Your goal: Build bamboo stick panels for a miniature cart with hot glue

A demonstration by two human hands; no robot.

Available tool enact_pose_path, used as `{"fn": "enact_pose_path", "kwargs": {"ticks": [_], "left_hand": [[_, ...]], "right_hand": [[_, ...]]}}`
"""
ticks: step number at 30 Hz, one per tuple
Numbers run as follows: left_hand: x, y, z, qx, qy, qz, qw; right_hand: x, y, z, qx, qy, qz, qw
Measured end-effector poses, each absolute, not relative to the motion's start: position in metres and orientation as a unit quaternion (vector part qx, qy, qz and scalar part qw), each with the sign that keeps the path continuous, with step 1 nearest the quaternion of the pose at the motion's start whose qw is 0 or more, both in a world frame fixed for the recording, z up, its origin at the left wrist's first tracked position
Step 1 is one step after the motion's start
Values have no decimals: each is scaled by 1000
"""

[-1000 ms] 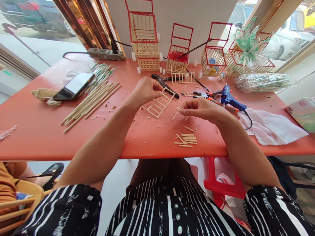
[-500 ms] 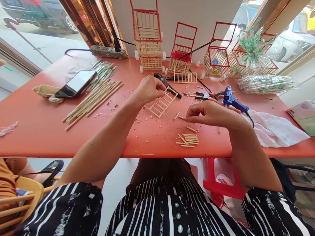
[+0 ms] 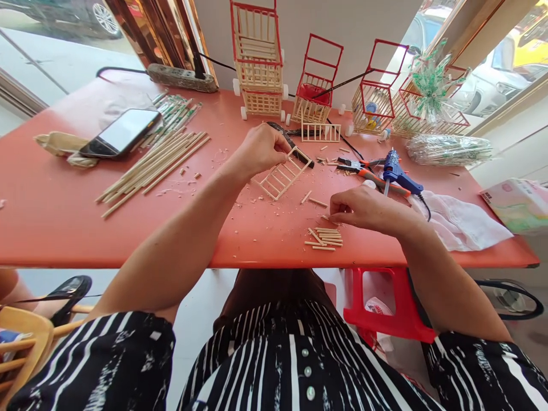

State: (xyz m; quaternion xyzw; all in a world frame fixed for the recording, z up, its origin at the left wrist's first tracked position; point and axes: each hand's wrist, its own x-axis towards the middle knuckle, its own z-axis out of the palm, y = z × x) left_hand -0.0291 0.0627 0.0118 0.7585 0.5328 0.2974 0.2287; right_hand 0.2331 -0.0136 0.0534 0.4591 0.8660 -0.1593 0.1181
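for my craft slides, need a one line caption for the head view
Left hand holds a small stick ladder frame while right hand picks at cut sticks on the red table.

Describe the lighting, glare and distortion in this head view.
Head view: bright daylight from the windows; the phone screen glares white; the table edge bows from wide-angle distortion; the left hand on the ladder frame and the right hand by the short sticks look sharp.

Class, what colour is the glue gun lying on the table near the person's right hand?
Blue: the glue gun shows best in the head view, beyond the right hand.
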Motion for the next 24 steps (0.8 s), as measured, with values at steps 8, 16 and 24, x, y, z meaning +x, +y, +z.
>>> {"fn": "enact_pose_path", "kwargs": {"ticks": [8, 16, 24], "left_hand": [[-27, 60, 16, 747, 550, 291, 233], [-30, 61, 16, 728, 553, 303, 269], [-34, 65, 14, 731, 549, 305, 266]], "right_hand": [[224, -22, 50, 462, 867, -83, 166], [230, 8, 48, 389, 893, -172, 146], [245, 21, 48, 368, 874, -297, 110]]}}
